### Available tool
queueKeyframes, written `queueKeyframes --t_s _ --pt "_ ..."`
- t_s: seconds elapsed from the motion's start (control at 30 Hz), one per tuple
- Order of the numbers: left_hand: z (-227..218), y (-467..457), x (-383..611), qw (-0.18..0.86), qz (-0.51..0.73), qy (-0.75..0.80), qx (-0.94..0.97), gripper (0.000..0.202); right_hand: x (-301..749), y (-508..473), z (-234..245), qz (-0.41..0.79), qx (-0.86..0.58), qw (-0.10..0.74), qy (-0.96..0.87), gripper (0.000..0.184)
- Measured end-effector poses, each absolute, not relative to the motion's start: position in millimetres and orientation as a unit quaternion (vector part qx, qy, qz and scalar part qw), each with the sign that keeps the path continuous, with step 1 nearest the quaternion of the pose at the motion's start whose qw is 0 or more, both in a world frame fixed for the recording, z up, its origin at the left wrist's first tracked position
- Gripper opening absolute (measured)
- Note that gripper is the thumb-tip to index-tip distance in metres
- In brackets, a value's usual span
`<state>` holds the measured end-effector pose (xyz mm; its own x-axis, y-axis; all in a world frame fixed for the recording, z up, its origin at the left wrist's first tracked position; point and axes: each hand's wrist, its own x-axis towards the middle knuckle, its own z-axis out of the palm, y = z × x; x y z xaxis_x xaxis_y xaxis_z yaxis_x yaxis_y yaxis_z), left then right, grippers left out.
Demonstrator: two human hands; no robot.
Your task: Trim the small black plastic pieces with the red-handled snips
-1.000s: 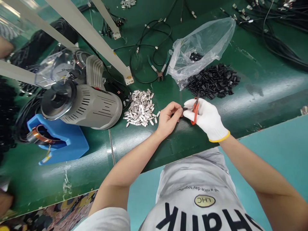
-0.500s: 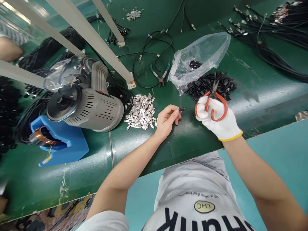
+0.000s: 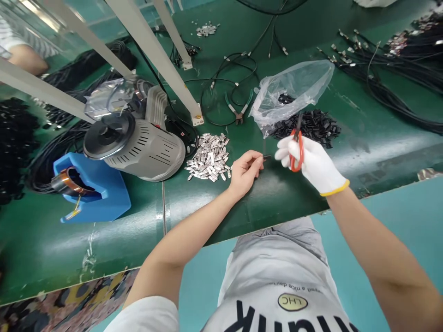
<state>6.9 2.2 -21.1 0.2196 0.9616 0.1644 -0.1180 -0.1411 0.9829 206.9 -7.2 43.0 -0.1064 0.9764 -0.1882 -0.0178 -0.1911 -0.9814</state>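
Observation:
My left hand [image 3: 245,173], bare, pinches a small black piece [image 3: 266,158] between thumb and fingertips, just above the green bench top [image 3: 277,196]. My right hand [image 3: 313,161], in a white glove with a yellow cuff, holds orange-handled scissors [image 3: 296,150] with the blades pointing away from me. The scissors are a little to the right of the black piece and apart from it. A heap of black plastic pieces [image 3: 309,127] lies beyond the scissors, and a heap of silver metal parts [image 3: 207,157] lies left of my left hand.
A clear plastic bag [image 3: 287,90] and green-handled pliers [image 3: 238,110] lie ahead among black cables [image 3: 221,83]. A grey cylindrical machine [image 3: 138,147] and a blue holder [image 3: 93,193] stand left. White frame rails [image 3: 155,50] cross above. A co-worker's arm [image 3: 24,60] shows top left.
The scissors were at the black piece a second ago, then lifted away to the right. They now stand nearer to it, turned narrower and blades up. My left hand keeps its hold.

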Motion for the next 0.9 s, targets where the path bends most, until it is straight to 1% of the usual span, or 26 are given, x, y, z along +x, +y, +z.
queueKeyframes --t_s 0.03,0.1,0.17,0.2,0.27,0.4,0.47,0.73,0.9 --pt "-21 1 7 0.531 0.49 0.364 0.588 0.031 213 -12 48 0.54 -0.547 0.376 -0.517 0.038" --pt "-21 -1 9 0.506 0.464 0.34 0.643 0.029 225 -22 54 0.416 -0.618 0.267 -0.611 0.034" --pt "-21 -1 10 0.48 0.44 0.324 0.687 0.029 236 -31 55 0.303 -0.647 0.131 -0.688 0.036" --pt "-22 -1 10 0.47 0.431 0.322 0.699 0.029 240 -35 54 0.26 -0.646 0.078 -0.713 0.038" --pt "-23 -1 11 0.46 0.423 0.324 0.71 0.03 245 -39 50 0.196 -0.632 0.016 -0.749 0.041" --pt "-24 -1 11 0.453 0.423 0.326 0.714 0.03 247 -44 42 0.092 -0.603 -0.014 -0.792 0.051" --pt "-25 -2 11 0.449 0.425 0.327 0.715 0.028 245 -46 41 0.064 -0.594 -0.029 -0.801 0.057" --pt "-25 -1 11 0.426 0.401 0.328 0.742 0.03 246 -50 43 0.017 -0.584 -0.055 -0.81 0.073" --pt "-24 -2 11 0.417 0.398 0.321 0.752 0.028 248 -51 42 0.009 -0.58 -0.061 -0.812 0.074"
